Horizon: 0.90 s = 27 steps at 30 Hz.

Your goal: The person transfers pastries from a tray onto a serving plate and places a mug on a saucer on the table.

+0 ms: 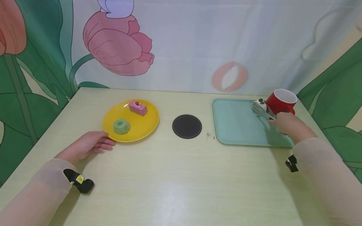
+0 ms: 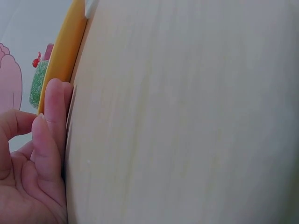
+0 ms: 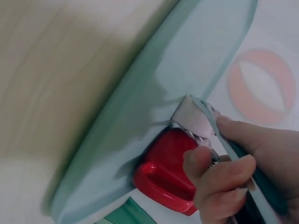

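At the near left rim of a yellow plate (image 1: 142, 127), my left hand (image 1: 90, 145) pinches the edge between thumb and fingers, as the left wrist view shows. On the plate sit a green ring-shaped cake (image 1: 121, 126) and a pink cake slice (image 1: 137, 108) topped with a red cherry. My right hand (image 1: 292, 126) grips metal tongs (image 3: 209, 114). Between the tong ends is a small white cake (image 3: 191, 116) with a dark topping, over the right part of a pale green tray (image 1: 234, 125). Right beside it stands a red mug (image 3: 169, 151), white inside.
A round black coaster (image 1: 187, 126) lies between plate and tray. Small dark marks (image 1: 210, 135) show on the table near the tray's left edge. Behind the table hangs a flower-printed curtain (image 1: 181, 47).
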Tool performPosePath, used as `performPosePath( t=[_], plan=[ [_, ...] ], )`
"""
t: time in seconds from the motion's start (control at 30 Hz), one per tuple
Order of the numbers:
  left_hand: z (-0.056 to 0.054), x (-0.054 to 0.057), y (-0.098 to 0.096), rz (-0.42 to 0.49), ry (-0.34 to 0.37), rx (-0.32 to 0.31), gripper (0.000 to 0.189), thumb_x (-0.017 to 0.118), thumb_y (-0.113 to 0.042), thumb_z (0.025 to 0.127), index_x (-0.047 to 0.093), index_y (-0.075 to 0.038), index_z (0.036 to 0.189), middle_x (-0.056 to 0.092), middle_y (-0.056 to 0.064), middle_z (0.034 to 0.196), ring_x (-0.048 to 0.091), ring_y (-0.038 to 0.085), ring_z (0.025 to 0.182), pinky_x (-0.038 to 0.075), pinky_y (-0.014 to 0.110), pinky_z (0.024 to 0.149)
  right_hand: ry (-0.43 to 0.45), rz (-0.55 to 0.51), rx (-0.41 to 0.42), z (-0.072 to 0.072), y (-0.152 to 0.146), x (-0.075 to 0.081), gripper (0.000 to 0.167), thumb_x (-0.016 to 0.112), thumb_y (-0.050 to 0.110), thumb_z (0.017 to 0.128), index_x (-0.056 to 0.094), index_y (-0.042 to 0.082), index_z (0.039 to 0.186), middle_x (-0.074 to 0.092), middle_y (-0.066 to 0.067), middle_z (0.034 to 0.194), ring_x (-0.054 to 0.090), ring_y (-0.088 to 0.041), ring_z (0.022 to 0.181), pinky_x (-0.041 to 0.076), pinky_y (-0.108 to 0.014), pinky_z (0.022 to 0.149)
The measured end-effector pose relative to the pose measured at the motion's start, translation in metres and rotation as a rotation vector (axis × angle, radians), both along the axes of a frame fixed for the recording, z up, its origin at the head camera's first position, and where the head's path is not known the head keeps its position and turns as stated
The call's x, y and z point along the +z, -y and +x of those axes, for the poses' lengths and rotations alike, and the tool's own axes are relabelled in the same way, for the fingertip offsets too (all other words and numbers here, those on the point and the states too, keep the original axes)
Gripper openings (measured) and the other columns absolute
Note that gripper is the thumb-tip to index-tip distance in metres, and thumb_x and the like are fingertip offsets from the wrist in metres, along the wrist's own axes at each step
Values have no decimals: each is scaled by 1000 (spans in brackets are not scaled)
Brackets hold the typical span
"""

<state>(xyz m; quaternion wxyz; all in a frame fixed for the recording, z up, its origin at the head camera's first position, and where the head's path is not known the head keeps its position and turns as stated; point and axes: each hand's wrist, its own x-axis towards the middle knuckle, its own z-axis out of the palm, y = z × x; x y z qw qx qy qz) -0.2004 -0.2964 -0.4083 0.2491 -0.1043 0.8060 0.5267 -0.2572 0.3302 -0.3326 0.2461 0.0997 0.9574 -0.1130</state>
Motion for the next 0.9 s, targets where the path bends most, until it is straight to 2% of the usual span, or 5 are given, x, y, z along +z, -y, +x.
performPosePath(
  t=[0.27, 0.5, 0.9],
  plan=[
    [-1, 0, 0, -5, -1, -4, 51, 36, -37, 99, 41, 2, 132, 68, 2, 99, 65, 15, 89, 50, 22, 75, -97, 7, 137, 4, -10, -5, 47, 55, 37, 92, 47, -8, 103, 53, -16, 78, 50, -30, 76, 42, -34, 61],
    [0, 0, 0, -6, 1, -1, 50, 34, -35, 100, 41, 3, 133, 68, 3, 99, 65, 16, 89, 50, 22, 75, -96, 11, 136, 7, -12, -7, 45, 54, 38, 93, 46, -6, 101, 54, -15, 78, 50, -30, 76, 43, -31, 58],
    [-1, 0, 1, 2, 2, -9, 49, 34, -33, 100, 42, 4, 131, 68, 2, 98, 65, 15, 89, 51, 22, 75, -115, -21, 167, 14, -15, -10, 57, 55, 40, 92, 43, -10, 116, 57, -16, 81, 51, -33, 80, 44, -32, 60]
  ],
)
